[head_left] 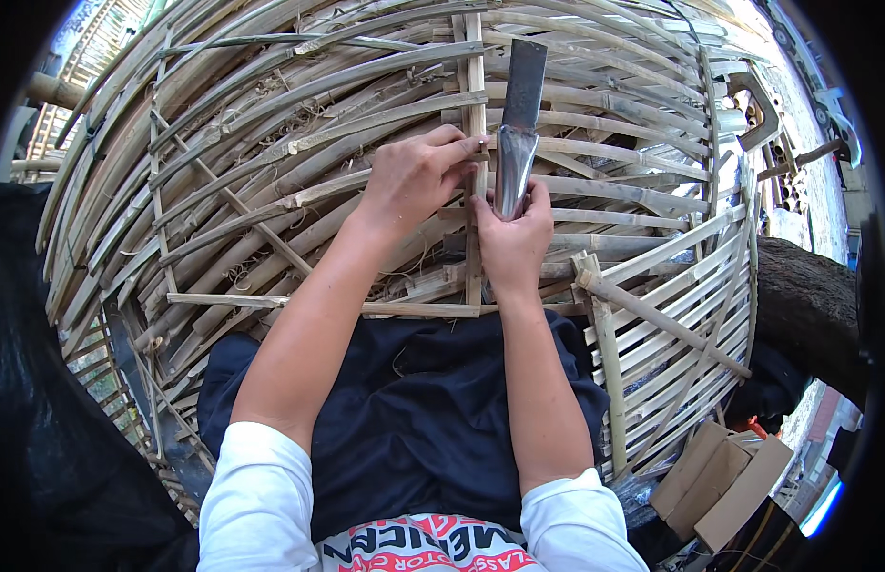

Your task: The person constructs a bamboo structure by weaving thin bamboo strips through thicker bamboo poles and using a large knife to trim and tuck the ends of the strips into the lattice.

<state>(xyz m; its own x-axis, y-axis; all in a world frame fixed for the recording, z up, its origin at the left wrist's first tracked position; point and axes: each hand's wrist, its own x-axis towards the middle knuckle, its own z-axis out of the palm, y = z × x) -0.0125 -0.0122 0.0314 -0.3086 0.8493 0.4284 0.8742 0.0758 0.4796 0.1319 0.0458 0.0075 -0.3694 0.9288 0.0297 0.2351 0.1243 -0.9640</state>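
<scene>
In my right hand [515, 236] is a broad-bladed knife [526, 88], pointing away from me. Its blade is dark and square-ended, and shiny wrapping covers the handle. The right thumb lies beside an upright bamboo strip [476, 86]. My left hand [418, 176] is closed at that strip, index finger and thumb pinched together; whatever small thing they hold is too hard to make out. Behind both hands spreads a framework of curved bamboo slats [309, 143], with the upright strip crossing over their ends. Dark cloth [404, 400] covers my lap below the framework's near edge.
Light bamboo slatting [671, 334] with a diagonal pole stands at the right. Beyond it lies a thick dark log [804, 315]. An open cardboard box [719, 481] sits at the lower right. A bent brown frame piece [757, 110] is at the upper right. Dark sheeting [42, 381] hangs at the left.
</scene>
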